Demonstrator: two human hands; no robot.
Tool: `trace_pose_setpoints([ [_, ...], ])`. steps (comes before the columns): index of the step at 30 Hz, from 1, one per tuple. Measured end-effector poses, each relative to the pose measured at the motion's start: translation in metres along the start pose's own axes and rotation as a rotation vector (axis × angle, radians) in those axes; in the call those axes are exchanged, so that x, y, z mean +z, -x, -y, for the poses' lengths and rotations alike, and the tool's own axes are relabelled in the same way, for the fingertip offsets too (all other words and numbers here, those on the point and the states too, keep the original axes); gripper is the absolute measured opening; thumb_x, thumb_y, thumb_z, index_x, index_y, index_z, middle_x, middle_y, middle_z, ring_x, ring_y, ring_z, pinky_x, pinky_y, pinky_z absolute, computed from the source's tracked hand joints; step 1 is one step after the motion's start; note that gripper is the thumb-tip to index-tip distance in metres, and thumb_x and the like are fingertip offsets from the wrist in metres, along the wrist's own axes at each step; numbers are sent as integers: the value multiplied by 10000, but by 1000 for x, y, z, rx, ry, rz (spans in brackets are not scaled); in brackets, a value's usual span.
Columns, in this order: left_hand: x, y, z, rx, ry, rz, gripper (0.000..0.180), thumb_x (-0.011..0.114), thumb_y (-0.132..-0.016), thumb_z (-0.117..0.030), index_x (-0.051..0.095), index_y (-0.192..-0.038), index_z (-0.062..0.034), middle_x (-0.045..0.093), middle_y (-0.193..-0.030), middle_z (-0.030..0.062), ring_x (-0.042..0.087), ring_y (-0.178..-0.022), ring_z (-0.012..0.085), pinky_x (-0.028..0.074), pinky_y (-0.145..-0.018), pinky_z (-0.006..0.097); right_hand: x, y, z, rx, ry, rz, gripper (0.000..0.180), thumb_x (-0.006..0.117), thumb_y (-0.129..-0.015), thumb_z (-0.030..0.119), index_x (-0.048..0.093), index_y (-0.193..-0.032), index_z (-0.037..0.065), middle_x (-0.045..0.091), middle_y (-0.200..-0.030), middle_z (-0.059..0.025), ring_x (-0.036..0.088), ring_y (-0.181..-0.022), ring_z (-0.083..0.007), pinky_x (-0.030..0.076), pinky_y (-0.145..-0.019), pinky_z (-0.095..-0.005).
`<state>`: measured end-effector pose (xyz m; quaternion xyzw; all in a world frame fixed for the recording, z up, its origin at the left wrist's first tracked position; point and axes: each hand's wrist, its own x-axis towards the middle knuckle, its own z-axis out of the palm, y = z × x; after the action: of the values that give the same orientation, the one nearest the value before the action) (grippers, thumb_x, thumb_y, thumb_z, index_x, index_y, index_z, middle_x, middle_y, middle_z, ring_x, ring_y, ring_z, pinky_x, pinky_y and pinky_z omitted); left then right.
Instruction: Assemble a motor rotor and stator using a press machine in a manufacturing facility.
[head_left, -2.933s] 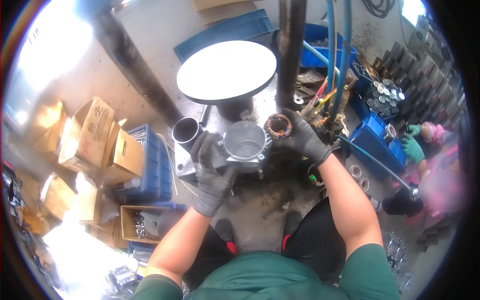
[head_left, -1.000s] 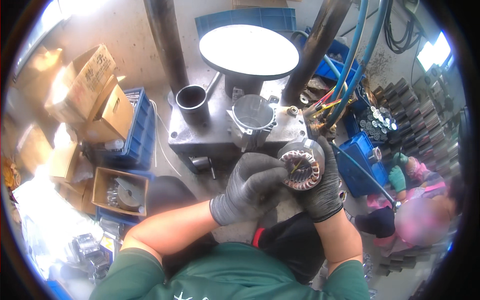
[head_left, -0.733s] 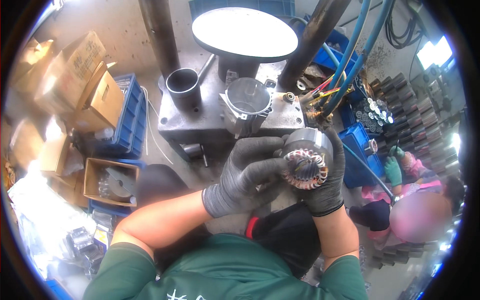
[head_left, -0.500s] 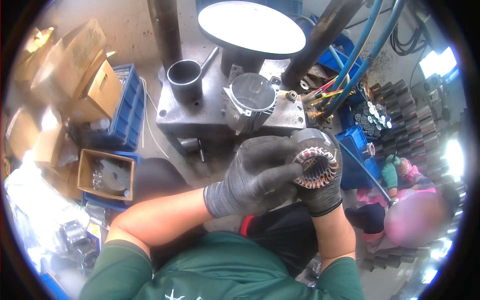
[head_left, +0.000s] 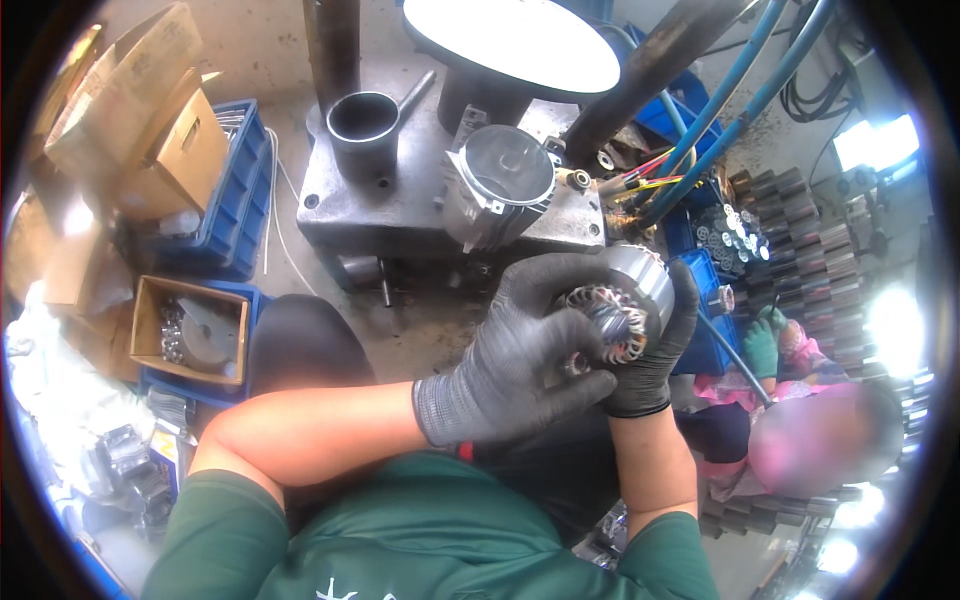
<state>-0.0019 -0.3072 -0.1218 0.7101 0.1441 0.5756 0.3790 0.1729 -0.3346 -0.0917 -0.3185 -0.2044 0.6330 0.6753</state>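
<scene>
A motor stator [head_left: 640, 272], a bright steel cylinder with coil windings at its near end, is held in front of my body. My right hand [head_left: 660, 365] in a dark grey knitted glove is closed around its right side and underside. From the left, my left hand [head_left: 520, 345], gloved alike, has its fingers bent over the winding end and against the upper rim. A small round part shows between the left fingers, too blurred to name. Beyond my hands, a finned aluminium motor housing [head_left: 497, 205] stands open end up on a steel press bed [head_left: 420, 205].
A dark metal cup [head_left: 364, 140] and a round white-topped plate [head_left: 515, 45] are on the press between thick columns. Cardboard boxes [head_left: 190, 140] and blue crates [head_left: 232, 195] stand left. Blue hoses [head_left: 735, 125], stacked cores [head_left: 800, 250] and a co-worker in pink [head_left: 790, 420] are right.
The stator's winding end has turned and now shows less of its bore. My left fingers have shifted over it, with the thumb lower. The view has moved slightly.
</scene>
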Motion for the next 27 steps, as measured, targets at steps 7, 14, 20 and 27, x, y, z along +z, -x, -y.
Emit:
trace_pose_setpoints([
  [7, 5, 5, 0, -192, -62, 48, 355, 936, -786, -207, 654, -962, -82, 448, -1478, 162, 498, -1330, 310, 474, -1087, 442, 12, -2, -6, -371, 322, -115, 613, 594, -968, 516, 622, -1280, -11, 692, -1136, -137, 701, -1021, -244, 583, -915, -400],
  [14, 10, -1, -8, -663, 431, -56, 286, 845, -883, -168, 661, -1012, 9, 463, -1352, 118, 576, -1174, 183, 536, -979, 343, -1, -3, 1, -720, 779, 30, 621, 530, -981, 469, 580, -1351, -27, 671, -1264, -171, 665, -1146, -263, 541, -989, -406],
  [20, 1, 0, 2, -721, 474, 47, 227, 765, -955, -148, 672, -1064, 29, 523, -1136, 66, 597, -1046, 152, 517, -918, 318, 2, -5, 0, -702, 752, 24, 625, 560, -970, 463, 577, -1353, -30, 671, -1277, -173, 666, -1141, -259, 540, -998, -410],
  [27, -7, -1, 19, -494, 215, 194, 294, 758, -995, -290, 665, -1085, -27, 586, -1054, 50, 587, -985, 119, 512, -843, 307, -13, -7, -2, -485, 427, -46, 546, 624, -974, 407, 584, -1352, 16, 675, -1272, -162, 670, -1151, -267, 554, -1012, -443],
])
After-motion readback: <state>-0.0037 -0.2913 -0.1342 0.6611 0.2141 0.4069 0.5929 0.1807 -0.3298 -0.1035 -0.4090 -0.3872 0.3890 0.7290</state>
